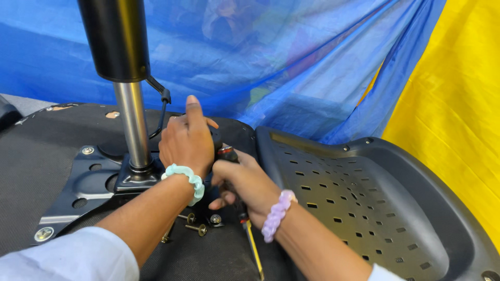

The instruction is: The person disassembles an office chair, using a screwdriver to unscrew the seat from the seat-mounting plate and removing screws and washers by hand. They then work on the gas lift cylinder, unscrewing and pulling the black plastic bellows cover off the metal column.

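— Hands? Left hand [186,143] rests half-open on the seat mechanism plate [88,179]; right hand [245,184] is fisted round the screwdriver [229,155], just right of the gas cylinder [133,125].
— Keep it square to the screw; loose bolts [195,226] lie near.

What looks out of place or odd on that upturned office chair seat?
A few loose brass-coloured bolts lie scattered on the black fabric underside of the chair seat, below the left hand, not in the black metal mounting plate. Nothing looks damaged.
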